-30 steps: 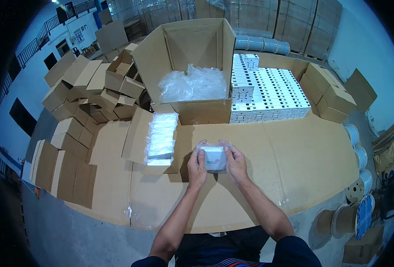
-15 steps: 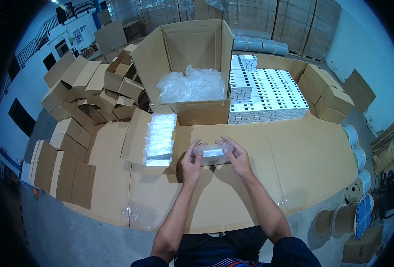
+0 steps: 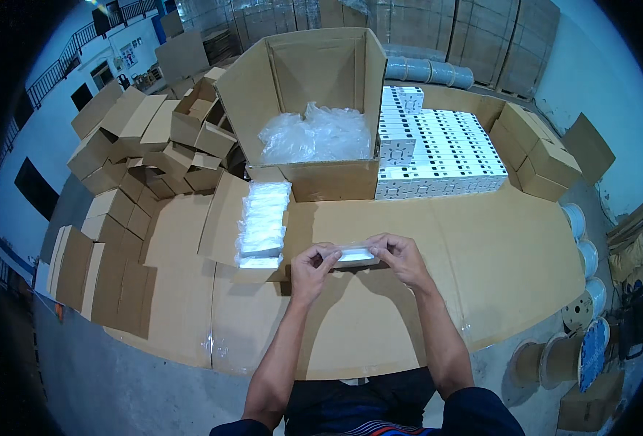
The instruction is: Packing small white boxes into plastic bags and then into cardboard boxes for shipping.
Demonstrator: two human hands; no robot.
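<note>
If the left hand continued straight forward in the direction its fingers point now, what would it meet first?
The left hand points up and slightly right, holding a small white packet together with the right hand. Beyond it lies bare cardboard, then probably the front wall of the large open carton; depth is unclear.

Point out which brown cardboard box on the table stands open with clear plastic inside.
The big brown cardboard box at the table's far middle: flaps up, crumpled clear plastic bag inside. The small brown boxes at right are shut.
</note>
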